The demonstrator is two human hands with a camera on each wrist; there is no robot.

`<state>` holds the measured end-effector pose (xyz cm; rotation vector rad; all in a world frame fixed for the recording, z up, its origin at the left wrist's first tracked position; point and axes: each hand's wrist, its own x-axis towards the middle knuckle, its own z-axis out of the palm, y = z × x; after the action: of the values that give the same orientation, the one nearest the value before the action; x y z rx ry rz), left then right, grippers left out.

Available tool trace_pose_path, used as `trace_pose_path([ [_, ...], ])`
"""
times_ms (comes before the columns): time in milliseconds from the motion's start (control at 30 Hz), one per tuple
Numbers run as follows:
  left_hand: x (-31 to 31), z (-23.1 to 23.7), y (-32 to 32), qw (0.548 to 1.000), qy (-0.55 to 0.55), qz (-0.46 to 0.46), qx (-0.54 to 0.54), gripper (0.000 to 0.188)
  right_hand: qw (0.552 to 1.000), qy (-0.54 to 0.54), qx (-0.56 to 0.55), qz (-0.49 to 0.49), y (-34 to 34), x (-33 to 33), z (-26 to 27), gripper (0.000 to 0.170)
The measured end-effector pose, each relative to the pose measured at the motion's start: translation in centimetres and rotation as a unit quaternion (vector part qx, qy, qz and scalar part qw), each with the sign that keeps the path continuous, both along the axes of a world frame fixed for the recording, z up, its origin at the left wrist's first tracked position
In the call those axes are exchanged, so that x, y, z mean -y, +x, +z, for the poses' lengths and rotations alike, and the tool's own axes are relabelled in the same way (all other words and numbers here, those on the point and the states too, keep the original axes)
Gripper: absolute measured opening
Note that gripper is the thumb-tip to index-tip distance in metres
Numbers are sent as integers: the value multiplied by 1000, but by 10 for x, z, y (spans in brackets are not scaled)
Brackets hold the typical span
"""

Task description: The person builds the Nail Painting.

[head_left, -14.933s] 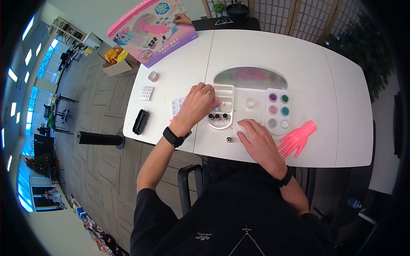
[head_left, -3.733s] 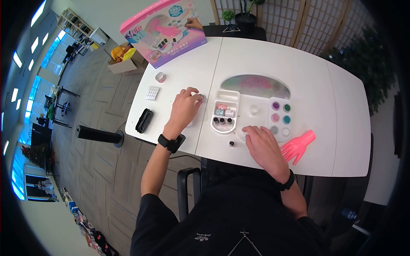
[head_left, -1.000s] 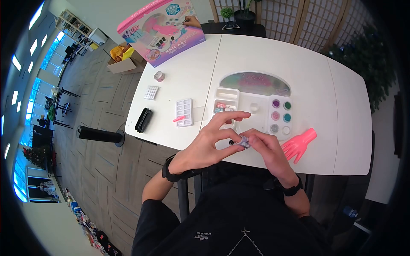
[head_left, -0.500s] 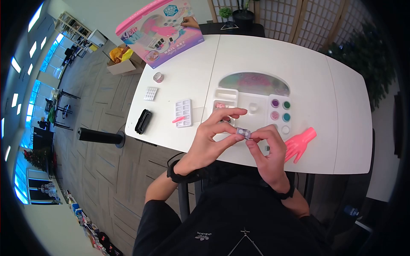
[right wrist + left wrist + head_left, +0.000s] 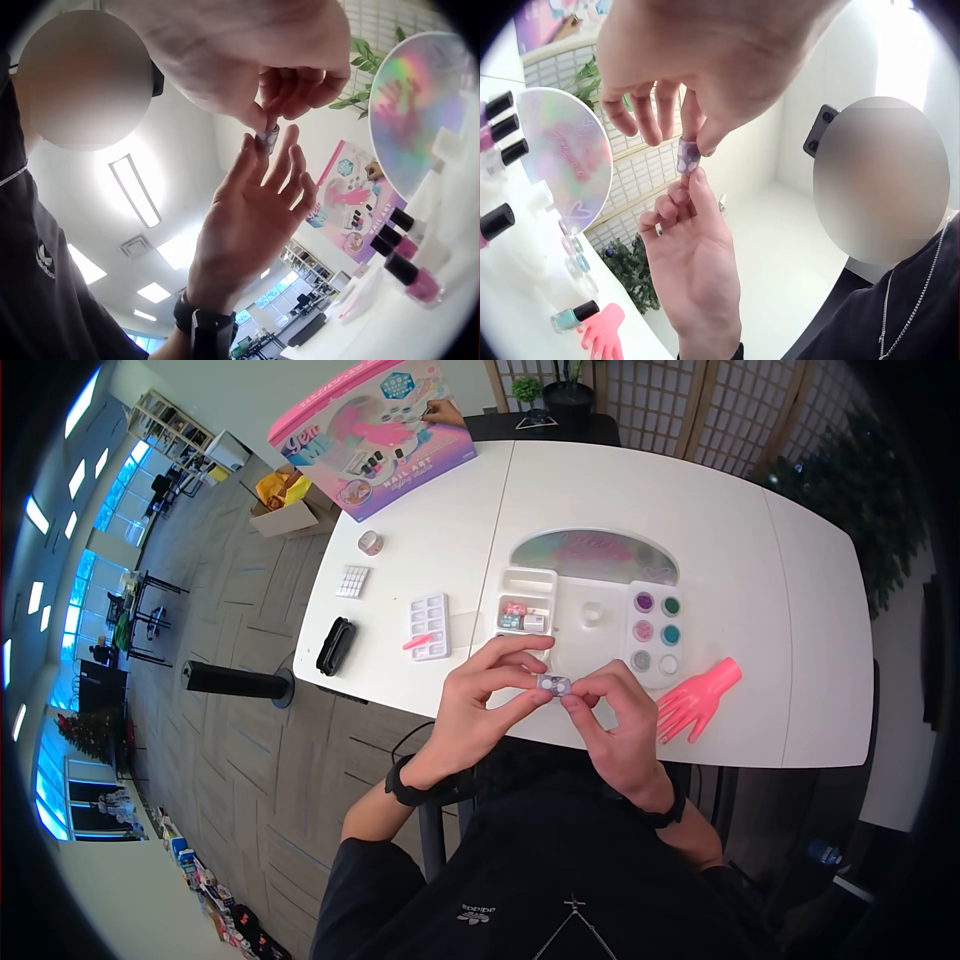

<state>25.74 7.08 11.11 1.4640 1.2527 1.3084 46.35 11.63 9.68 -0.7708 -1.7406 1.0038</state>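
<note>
My left hand (image 5: 475, 705) and right hand (image 5: 622, 725) meet in front of the white nail-art station (image 5: 590, 650), above the table's near edge. Between them is a tiny roll (image 5: 555, 685) with a purple and white pattern, its kind unclear. Thumb and finger of the left hand pinch one end, while the right fingertips grip the other; the left wrist view shows the roll (image 5: 688, 156) close up. A pink model hand (image 5: 700, 700) lies just right of my right hand. In the left wrist view a teal nail polish bottle (image 5: 574, 316) stands beside it.
Behind the station stands a half-round mirror (image 5: 595, 555). Pots of coloured glitter (image 5: 645, 631) fill its right side. To the left lie a white mould tray (image 5: 430, 625) with a pink stick, a black case (image 5: 335, 646) and a small jar (image 5: 371, 542). The kit box (image 5: 375, 445) stands behind.
Over several seconds, the left hand has come from the mould tray to the right hand with the small roll. In the last second, both hands turned the roll and shifted it slightly left.
</note>
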Motion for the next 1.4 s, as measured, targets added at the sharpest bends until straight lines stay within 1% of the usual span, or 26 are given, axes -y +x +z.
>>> trace_pose_path([
  [167,0,-2,-5,1000,20,14,6,20,999,14,27,12,0,-3,-3,12],
  [267,-9,28,-10,990,-65,-13,-123,21,998,31,60,19,0,-10,-8,14],
  [300,-15,29,-14,983,-28,-31,-179,21,997,35,70,22,-1,-12,-10,15],
  [367,-27,28,-22,954,47,-65,-288,22,993,59,105,19,-3,-18,-14,16],
  [433,-43,23,-33,940,73,-96,-320,21,983,98,154,9,-5,-24,-16,19],
  [467,-53,19,-39,931,86,-112,-336,21,981,95,171,2,-6,-25,-16,22],
  [567,-86,-1,-58,939,24,-57,-337,19,972,83,221,-9,-7,-27,-15,31],
  [600,-96,-10,-65,933,24,-39,-357,18,969,77,237,-7,-5,-28,-15,33],
  [633,-104,-18,-68,932,13,-42,-361,17,965,70,253,-6,-3,-28,-15,36],
  [700,-114,-30,-71,928,-11,-48,-369,17,957,78,279,3,1,-29,-20,36],
  [800,-121,-48,-72,926,6,-71,-371,16,951,83,298,6,2,-29,-25,35],
  [900,-130,-55,-74,911,38,-120,-392,15,949,84,303,4,1,-30,-27,34],
  [1000,-134,-65,-74,895,88,-127,-419,16,948,88,305,4,0,-30,-27,34],
  [1100,-136,-66,-73,888,109,-118,-430,16,946,91,311,5,1,-31,-29,34],
  [1200,-135,-63,-71,884,101,-94,-446,17,944,97,316,0,2,-31,-29,33],
  [1333,-133,-60,-73,879,91,-91,-458,18,938,110,328,5,4,-32,-34,28],
  [1400,-130,-59,-74,881,89,-88,-456,18,940,91,329,20,5,-32,-36,25],
])
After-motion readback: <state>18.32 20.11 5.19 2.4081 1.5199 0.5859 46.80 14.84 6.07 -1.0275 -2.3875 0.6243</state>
